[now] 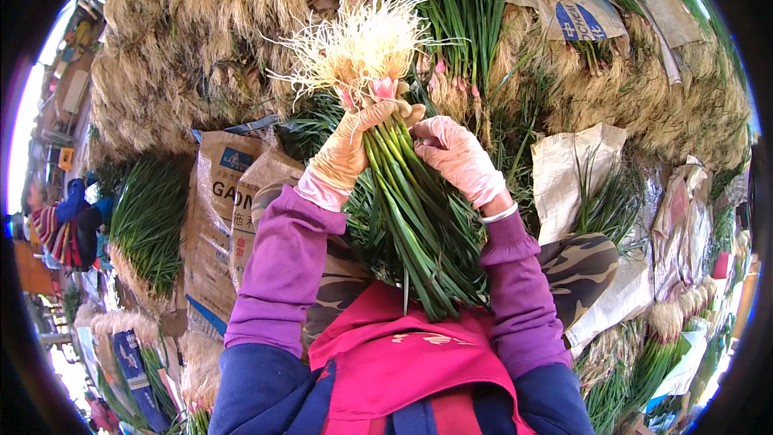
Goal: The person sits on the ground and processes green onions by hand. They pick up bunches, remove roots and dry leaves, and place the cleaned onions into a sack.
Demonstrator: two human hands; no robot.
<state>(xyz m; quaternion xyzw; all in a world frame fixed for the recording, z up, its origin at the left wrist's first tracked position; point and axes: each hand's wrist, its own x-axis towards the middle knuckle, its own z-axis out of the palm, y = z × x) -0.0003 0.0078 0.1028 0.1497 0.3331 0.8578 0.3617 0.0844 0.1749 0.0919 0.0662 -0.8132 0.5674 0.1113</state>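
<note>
My left hand, in a pale glove, is closed around a bunch of green stalks with long leaves, just below its pinkish bases. Its pale, stringy roots fan out at the top, and the leaves hang down towards my lap. My right hand, gloved too, is beside the bunch on the right with its fingers curled; whether they pinch a leaf cannot be told. Behind the hands, more of these plants lie with pink bases and roots showing.
Heaped plants with dry tan roots stretch across the far side. Printed paper sacks lie at left, and a plain sheet of sack at right. Rooted bunches are at lower right. A person is at far left.
</note>
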